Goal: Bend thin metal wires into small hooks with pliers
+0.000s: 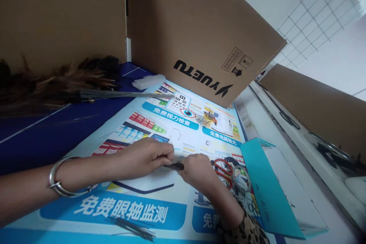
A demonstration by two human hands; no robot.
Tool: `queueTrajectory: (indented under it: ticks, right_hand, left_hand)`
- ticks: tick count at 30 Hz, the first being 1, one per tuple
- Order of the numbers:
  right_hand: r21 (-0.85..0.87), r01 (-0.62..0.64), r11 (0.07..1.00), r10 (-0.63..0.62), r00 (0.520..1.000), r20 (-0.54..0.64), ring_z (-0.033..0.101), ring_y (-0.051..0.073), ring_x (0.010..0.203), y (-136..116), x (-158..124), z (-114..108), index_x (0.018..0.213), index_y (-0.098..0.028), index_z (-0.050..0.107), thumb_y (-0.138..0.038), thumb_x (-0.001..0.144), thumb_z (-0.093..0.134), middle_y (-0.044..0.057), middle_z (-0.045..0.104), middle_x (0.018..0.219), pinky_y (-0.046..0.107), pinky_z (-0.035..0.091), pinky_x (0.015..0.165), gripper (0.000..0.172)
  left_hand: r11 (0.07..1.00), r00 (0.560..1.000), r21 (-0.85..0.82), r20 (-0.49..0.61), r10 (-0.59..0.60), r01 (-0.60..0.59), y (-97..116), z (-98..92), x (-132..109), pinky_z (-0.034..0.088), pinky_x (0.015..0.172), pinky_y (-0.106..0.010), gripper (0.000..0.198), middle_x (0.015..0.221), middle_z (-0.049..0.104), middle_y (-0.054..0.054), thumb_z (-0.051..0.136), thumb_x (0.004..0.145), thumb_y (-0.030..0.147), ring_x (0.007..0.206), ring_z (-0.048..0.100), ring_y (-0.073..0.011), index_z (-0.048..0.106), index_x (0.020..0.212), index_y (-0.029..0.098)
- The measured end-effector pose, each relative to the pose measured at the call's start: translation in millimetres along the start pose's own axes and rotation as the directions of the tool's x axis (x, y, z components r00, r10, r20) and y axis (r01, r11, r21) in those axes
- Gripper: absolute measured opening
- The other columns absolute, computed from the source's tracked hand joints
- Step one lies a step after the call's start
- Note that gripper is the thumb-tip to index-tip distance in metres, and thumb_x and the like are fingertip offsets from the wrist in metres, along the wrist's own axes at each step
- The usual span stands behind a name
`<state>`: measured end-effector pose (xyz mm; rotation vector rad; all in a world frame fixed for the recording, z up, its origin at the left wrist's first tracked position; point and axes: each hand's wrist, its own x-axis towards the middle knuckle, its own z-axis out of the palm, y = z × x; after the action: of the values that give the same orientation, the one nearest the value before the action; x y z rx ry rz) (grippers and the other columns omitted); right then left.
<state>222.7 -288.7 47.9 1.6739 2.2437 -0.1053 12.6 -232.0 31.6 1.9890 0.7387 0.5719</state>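
Both my hands meet near the middle of the printed poster. My left hand (161, 155), with a silver bangle on its wrist, is closed in a pinch around one end of a thin dark piece (175, 166). Close beside it on the right, my right hand (197, 169) has its fingers wrapped round the other end of that piece. Fine detail between the fingertips is too small to tell. Red-handled scissors (224, 173) lie just right of my right hand, beside a coil of wire (241, 179).
Dark brown feathers (57, 80) and a bundle of thin wires (126, 94) lie at the left. More wires (133, 228) are at the front. A cardboard box (197, 38) stands behind, and a teal-and-white box (271, 194) sits open at the right.
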Motion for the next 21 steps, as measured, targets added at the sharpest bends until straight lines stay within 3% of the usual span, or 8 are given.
queueTrajectory:
  ticks: [12,18,21]
  right_hand:
    - [0.003,-0.067,0.998,0.067,0.994,-0.09,0.077,0.024,0.084,4.5,3.9,3.7,0.099,-0.023,0.082,-0.031,0.098,0.065,0.007,0.084,0.096,0.029,0.043,0.064,0.019]
    - [0.002,-0.051,0.999,0.051,0.989,-0.142,0.074,0.022,0.08,4.7,4.5,9.0,0.092,-0.022,0.081,-0.031,0.097,0.068,0.007,0.082,0.09,0.029,0.038,0.063,0.017]
    - [-0.011,-0.037,0.999,0.032,0.954,-0.297,0.069,0.021,0.077,8.4,8.2,19.8,0.084,-0.022,0.078,-0.03,0.094,0.073,0.005,0.08,0.084,0.031,0.036,0.065,0.014]
  left_hand:
    - [0.999,0.998,-0.037,-0.064,-0.023,0.021,-0.9,-6.4,5.7,0.041,0.063,-0.026,0.027,0.078,0.078,0.0,0.057,0.089,0.038,0.069,0.064,-0.0197,0.081,0.088,0.026]
    - [0.998,0.996,0.032,-0.073,-0.057,0.059,-2.5,-7.7,5.6,0.039,0.058,-0.026,0.031,0.061,0.07,0.0,0.055,0.089,0.042,0.059,0.061,-0.0182,0.072,0.07,0.023]
    - [0.989,0.985,-0.016,-0.092,-0.149,0.148,-3.0,-8.0,7.8,0.04,0.057,-0.027,0.033,0.062,0.07,0.0,0.056,0.087,0.046,0.057,0.062,-0.0181,0.069,0.068,0.022]
